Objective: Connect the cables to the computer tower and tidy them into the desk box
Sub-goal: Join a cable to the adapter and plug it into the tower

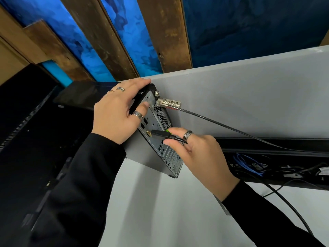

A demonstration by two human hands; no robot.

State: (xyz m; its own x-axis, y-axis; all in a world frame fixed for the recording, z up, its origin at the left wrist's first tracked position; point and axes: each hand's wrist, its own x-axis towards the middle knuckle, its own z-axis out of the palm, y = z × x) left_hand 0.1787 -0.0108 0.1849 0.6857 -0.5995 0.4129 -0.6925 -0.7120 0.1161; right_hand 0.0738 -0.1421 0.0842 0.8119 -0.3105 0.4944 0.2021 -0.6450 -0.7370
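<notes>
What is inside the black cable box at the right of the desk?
Inside the cable box lie a coiled blue cable, several black cables and some connectors. Its bottom and its far right part cannot be seen.

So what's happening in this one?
A person is cabling the back of a small computer tower on a white desk. The left hand steadies the tower's top edge while the right hand pinches a black cable plug, its gold tip at a rear port, not yet seated. A combination cable lock hangs off the tower. Other cables lie in the open desk box.
</notes>
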